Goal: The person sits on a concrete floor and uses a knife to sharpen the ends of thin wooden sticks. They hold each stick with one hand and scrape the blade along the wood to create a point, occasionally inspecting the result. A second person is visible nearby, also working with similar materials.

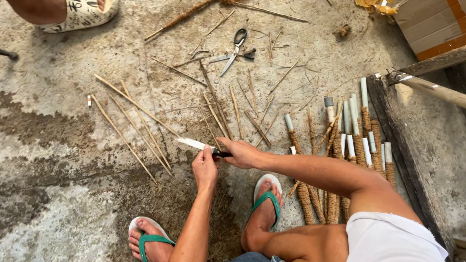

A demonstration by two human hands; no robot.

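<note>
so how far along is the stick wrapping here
Done: a pile of fibre-wrapped sticks lies by the right foot. In hand: the right hand holds a knife, and the left hand meets it at the blade. Left, apparently: bare sticks lie scattered on the floor, with scissors beyond.

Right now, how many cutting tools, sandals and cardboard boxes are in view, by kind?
Steel-bladed knife, gripped in the right hand with the left hand at the blade: 1
Grey metal scissors on the concrete floor: 1
Green-strapped flip-flops: 2
Cream patterned slide sandal, another person's: 1
Brown cardboard box: 1
Total: 6
</note>
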